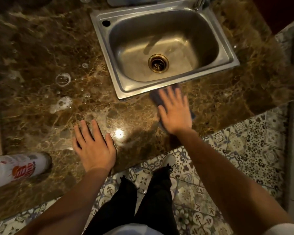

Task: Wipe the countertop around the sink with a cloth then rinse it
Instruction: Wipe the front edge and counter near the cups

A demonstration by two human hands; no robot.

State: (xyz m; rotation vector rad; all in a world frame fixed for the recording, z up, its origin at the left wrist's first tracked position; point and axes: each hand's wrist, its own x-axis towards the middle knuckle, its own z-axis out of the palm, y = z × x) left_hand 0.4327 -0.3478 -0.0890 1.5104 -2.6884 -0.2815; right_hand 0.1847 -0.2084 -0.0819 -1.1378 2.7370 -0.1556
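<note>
At the far left a white spray bottle (22, 168) with red and orange print lies on its side on the brown marbled bench (41, 48), near the front edge. Further in, patches of soapy foam (63, 103) and loose bubbles sit on the wet surface. The left hand (93, 146) rests palm down on the bench close to the front edge, released, fingers straight and slightly spread, grasping nothing. Behind it, set into the bench, is a steel sink (98, 18) with a brass-coloured drain (158, 63). The base of a tap (199, 4) shows at the sink's back right corner. Just in front of the sink's near rim lies a dark blue cloth (155, 97), flat on the bench. The right hand (174, 112), blurred, presses on the cloth with flat, spread fingers rather than clutching it. Below the bench edge a patterned tile floor (244, 150) and the person's black trousers (151, 200) are visible.
</note>
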